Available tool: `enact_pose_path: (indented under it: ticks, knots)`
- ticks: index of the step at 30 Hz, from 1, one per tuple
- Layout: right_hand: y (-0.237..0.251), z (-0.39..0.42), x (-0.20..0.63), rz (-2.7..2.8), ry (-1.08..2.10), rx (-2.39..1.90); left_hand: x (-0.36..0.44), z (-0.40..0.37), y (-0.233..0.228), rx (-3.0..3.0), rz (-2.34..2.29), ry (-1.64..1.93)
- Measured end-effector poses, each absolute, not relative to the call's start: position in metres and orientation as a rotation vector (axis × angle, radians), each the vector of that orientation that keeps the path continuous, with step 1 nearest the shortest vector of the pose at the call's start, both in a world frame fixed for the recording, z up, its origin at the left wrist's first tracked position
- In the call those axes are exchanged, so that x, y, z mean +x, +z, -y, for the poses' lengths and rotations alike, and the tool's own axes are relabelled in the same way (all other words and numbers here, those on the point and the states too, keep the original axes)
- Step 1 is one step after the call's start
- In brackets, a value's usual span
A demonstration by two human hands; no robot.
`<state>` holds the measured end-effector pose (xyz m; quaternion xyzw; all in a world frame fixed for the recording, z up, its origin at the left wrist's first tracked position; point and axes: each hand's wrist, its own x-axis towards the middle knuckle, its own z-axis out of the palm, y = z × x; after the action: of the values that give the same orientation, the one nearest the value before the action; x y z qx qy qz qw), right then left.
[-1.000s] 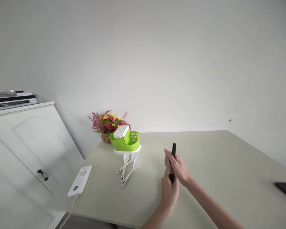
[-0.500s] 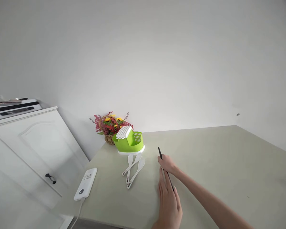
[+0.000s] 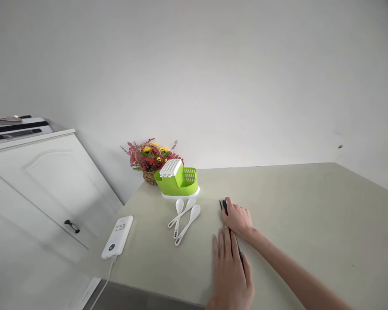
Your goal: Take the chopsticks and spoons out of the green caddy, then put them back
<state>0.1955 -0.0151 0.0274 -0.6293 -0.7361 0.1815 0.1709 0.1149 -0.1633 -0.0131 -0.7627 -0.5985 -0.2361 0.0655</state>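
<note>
Thin black chopsticks (image 3: 225, 207) lie lengthwise on the table, their far ends fanned slightly apart. My right hand (image 3: 238, 220) is closed over them near those far ends and hides part of their length. Nearer to me, my left hand (image 3: 229, 273) lies flat on the table with its fingers stretched out and apart. The near part of the chopsticks runs along its index finger, by the thumb. To the left of both hands, three white spoons (image 3: 189, 224) lie on the tabletop, two of them crossed.
Behind the spoons stands a green utensil holder (image 3: 171, 185) with a white base. A flower basket (image 3: 149, 177) is behind it against the wall. A white power bank (image 3: 118, 237) with a cable lies at the table's left edge, beside a white cabinet (image 3: 48, 193).
My left hand has gone from fingers together beside the chopsticks to lying flat with fingers spread. My right hand has turned over the far ends, where several tips now show. The view has shifted slightly.
</note>
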Motion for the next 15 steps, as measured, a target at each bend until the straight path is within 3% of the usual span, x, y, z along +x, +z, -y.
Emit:
enact_pose_path:
  ticks: [15]
  knots:
    - [0.003, 0.052, 0.257, 1.817, 0.663, -1.467, 0.107, 0.165, -0.008, -2.341, 1.777, -0.78]
